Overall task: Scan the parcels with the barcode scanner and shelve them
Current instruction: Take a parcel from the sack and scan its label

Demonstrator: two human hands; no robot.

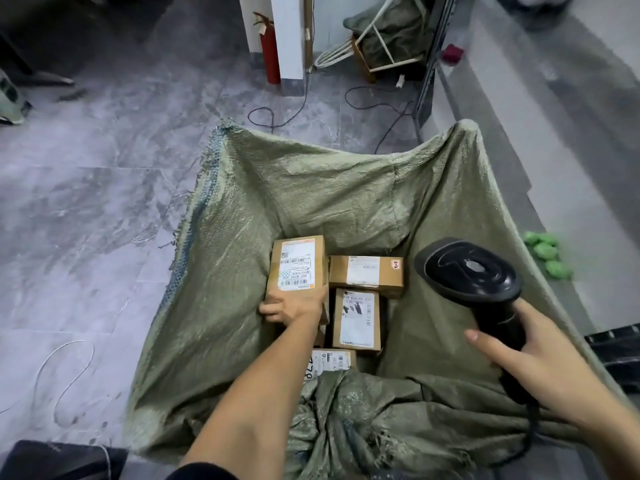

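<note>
While the left hand [282, 308] grips the near end of the tall parcel [298, 266] deep in the green woven sack [346, 195], its fingers curled round the box's edge, the sound course is probably to tilt the box so its label faces up toward the barcode scanner [472, 271]. The right hand [540, 362] holds the scanner by its handle, fingers wrapped round it, head hovering above the sack's right side, apart from the boxes. Three more parcels [356, 318] lie just beside the gripped one, and slack sack folds bunch near the person, which could snag the lift. Cables [277, 119] and a fire extinguisher [270, 53] lie on the floor beyond; no shelf is visible.
</note>
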